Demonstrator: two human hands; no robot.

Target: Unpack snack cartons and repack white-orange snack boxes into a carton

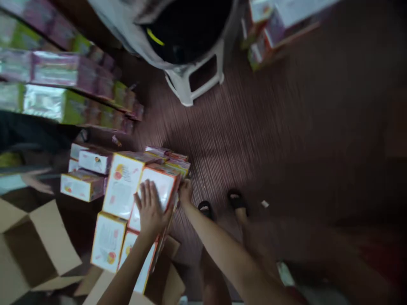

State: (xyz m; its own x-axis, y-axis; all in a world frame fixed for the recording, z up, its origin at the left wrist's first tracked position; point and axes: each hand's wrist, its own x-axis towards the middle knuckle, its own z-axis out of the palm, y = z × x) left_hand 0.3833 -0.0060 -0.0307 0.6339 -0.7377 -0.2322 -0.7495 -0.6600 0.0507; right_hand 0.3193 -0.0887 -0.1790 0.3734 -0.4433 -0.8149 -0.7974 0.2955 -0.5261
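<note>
My left hand (151, 208) lies flat, fingers spread, on top of a white box with an orange edge (162, 186) that tops a stack of like boxes (122, 190). My right hand (185, 190) grips the right side edge of that same box, fingers curled round its corner. The picture is blurred by motion. More white and orange boxes (108, 241) sit in front of the stack, over an open cardboard carton (165, 284). My two feet in black sandals (237, 200) stand on the dark floor to the right.
An open brown carton (34, 245) lies at the lower left. Shelves of pink and green packs (63, 84) run along the left. A white plastic stool (197, 80) with a seated person is at the top. More boxes (273, 25) stand at the upper right.
</note>
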